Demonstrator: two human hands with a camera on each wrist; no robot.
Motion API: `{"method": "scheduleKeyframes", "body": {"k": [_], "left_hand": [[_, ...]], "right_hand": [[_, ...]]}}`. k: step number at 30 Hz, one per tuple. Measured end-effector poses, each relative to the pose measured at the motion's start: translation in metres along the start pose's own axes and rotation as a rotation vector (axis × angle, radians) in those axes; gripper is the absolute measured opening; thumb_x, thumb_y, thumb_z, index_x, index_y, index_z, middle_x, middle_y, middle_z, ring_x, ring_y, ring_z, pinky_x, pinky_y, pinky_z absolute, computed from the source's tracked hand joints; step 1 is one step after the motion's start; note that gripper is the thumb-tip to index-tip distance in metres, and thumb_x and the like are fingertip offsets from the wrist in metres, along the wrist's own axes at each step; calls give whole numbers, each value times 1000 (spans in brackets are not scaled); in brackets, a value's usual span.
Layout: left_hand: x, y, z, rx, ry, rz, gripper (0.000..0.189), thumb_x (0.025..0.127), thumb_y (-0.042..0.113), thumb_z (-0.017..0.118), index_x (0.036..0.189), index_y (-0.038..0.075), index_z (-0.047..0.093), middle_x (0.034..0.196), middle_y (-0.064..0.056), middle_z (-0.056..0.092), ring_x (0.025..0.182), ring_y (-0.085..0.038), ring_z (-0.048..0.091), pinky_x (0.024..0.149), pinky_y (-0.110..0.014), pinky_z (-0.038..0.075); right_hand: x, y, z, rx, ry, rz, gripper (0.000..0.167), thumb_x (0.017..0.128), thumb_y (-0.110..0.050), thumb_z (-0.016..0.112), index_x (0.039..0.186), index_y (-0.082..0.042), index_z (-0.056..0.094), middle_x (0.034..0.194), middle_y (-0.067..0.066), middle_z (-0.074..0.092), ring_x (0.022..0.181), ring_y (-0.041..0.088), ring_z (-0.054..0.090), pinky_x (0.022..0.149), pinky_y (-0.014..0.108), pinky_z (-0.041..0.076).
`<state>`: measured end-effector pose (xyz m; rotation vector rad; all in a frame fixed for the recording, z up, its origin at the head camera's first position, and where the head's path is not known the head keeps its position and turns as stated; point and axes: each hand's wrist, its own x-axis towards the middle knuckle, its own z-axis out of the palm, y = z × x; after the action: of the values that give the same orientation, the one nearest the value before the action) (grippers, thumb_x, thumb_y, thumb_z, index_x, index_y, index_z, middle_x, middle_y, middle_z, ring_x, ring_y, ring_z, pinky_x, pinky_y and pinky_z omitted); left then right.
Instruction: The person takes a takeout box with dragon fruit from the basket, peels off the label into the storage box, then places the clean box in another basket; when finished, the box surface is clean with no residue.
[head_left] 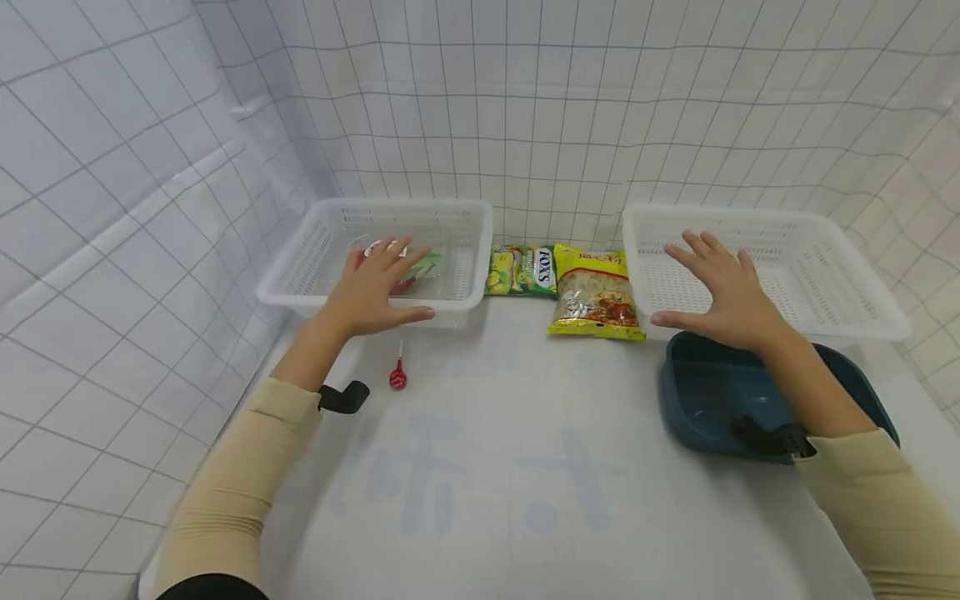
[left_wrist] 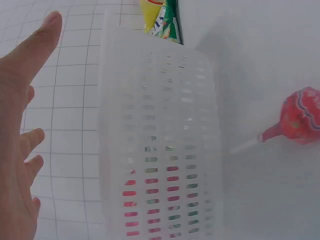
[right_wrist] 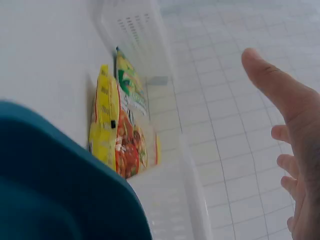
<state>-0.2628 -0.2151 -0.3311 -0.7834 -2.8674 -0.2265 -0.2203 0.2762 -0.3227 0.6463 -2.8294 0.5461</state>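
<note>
White perforated plastic forms the left basket (head_left: pixel 484 250) and the right basket (head_left: pixel 821 275), set at the far side of the desk (head_left: pixel 510 525). The left hand (head_left: pixel 372 287), fingers spread, hovers over the left basket, where a clear-wrapped packet (head_left: pixel 431 265) lies; the right hand (head_left: pixel 726 300), also spread and holding nothing, hangs over the right basket's near side and the dark blue basin (head_left: pixel 693 400). Between the baskets sit a FOX'S candy bag (head_left: pixel 538 268) and, beside it, a yellow-trimmed food bag (head_left: pixel 596 292); a red lollipop (head_left: pixel 398 379) lies before the left basket. The step seems to be a reach, nothing grasped; any pick-up would call for lowering a hand and curling its fingers.
</note>
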Motion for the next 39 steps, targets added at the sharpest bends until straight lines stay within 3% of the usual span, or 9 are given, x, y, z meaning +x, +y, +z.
{"method": "scheduleKeyframes", "body": {"k": [8, 17, 21, 27, 30, 35, 39], "left_hand": [[-21, -8, 26, -238, 359, -46, 77, 83, 40, 71, 147, 10, 40, 146, -15, 44, 137, -33, 35, 112, -53, 23], [-36, -3, 59, -416, 863, -292, 43, 93, 19, 59, 127, -5, 54, 115, -22, 58, 109, -34, 52, 98, -48, 39], [-44, 1, 71, -475, 1021, -431, 28, 92, 7, 57, 116, -6, 58, 100, -21, 57, 96, -30, 53, 89, -41, 40], [-51, 5, 79, -706, 1104, -628, 21, 92, 5, 58, 109, -6, 55, 86, -3, 53, 78, -10, 53, 71, -20, 42], [-50, 5, 82, -852, 1108, -690, 20, 93, 8, 59, 107, -2, 49, 84, 3, 52, 70, -10, 58, 62, -17, 44], [-46, 5, 84, -1089, 1091, -747, 33, 94, 15, 64, 110, 3, 38, 87, -4, 54, 69, -15, 67, 63, -17, 50], [-42, 5, 82, -1260, 1077, -745, 39, 93, 14, 66, 110, 6, 32, 90, -8, 52, 71, -13, 68, 67, -19, 54]], "right_hand": [[-2, -19, 22, 219, 141, 6, 75, 86, -41, 71, 144, -3, 43, 156, 18, 26, 145, 37, 16, 110, 66, 13], [3, -38, 48, 443, 337, 72, 54, 91, -29, 69, 136, -4, 53, 148, 13, 43, 139, 32, 32, 108, 63, 24], [7, -44, 59, 508, 356, 70, 48, 92, -24, 67, 134, -2, 55, 141, 16, 49, 134, 34, 39, 108, 57, 28], [15, -55, 71, 597, 341, 86, 43, 93, -21, 66, 128, 1, 58, 134, 19, 54, 131, 33, 42, 106, 52, 33], [18, -60, 76, 637, 315, 109, 42, 93, -22, 66, 127, 2, 58, 133, 19, 55, 130, 34, 43, 106, 54, 34], [27, -67, 86, 696, 277, 134, 41, 95, -26, 65, 128, -2, 59, 133, 16, 55, 128, 34, 44, 105, 54, 34], [36, -74, 93, 753, 277, 108, 38, 95, -22, 64, 125, 0, 60, 128, 16, 58, 124, 30, 48, 104, 52, 36]]}}
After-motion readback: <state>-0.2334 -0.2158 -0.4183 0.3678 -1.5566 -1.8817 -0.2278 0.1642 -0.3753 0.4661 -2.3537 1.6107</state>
